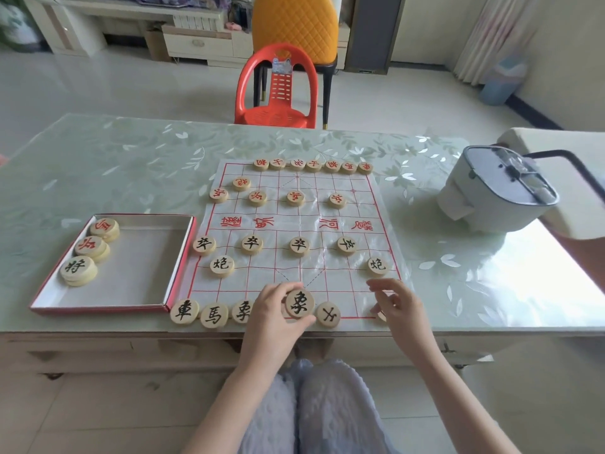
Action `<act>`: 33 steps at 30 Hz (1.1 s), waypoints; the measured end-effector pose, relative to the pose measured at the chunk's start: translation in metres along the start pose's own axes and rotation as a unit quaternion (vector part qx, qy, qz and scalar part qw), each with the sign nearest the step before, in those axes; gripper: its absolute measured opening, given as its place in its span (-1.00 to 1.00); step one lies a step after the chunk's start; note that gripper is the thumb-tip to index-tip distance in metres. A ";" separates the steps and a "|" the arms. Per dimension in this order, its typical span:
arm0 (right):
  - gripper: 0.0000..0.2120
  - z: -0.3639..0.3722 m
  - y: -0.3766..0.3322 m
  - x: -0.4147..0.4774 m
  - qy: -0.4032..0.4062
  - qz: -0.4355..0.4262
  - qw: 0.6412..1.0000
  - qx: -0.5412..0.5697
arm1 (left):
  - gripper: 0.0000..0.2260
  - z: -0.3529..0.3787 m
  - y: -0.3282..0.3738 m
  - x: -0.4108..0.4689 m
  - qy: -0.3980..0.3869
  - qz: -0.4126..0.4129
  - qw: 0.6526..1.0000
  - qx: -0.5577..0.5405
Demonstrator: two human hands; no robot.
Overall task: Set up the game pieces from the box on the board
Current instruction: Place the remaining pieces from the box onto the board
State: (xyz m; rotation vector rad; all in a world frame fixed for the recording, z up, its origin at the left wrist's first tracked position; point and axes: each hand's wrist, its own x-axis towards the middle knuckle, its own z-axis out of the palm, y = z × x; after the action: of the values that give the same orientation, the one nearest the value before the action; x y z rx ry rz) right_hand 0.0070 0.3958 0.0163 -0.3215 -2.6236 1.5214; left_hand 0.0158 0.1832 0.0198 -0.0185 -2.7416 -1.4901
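While you sit at the long pale green table with its leaf-patterned glass top (131,165), the white sheet board with red grid lines (294,224) lies just beyond your fingers, its near edge under both hands. Off to the left of your left fingers sits the shallow square red-rimmed cardboard box (178,257), which holds three small stacks of round pale wooden discs (78,270) along its left wall. Well beyond your right fingers stands a white lidded pot with a dark handle (491,194). Your left hand (271,319) pinches a round wooden piece with a black character (300,303) between thumb and fingertips, tilted up on its edge over the near row of the board. Touching that piece on its right lies a flat round wooden disc with a black mark (328,314); to the left of your fingers three more black-marked discs (212,315) line the near edge. Your right hand (397,306) hangs over the near right corner with fingers loosely curled and spread; a disc edge (381,315) shows under them, and you cannot tell if they grip it
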 end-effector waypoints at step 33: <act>-0.75 -0.014 0.023 -0.009 -0.021 0.025 0.997 0.077 | -0.29 0.105 0.016 0.022 -0.015 0.113 0.962 0.248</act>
State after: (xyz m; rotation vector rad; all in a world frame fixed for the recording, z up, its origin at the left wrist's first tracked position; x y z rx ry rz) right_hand 0.0220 0.4166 0.0038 -0.3497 -2.5274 1.7519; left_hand -0.0068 0.2801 -0.0233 -0.3318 -2.9288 -0.7292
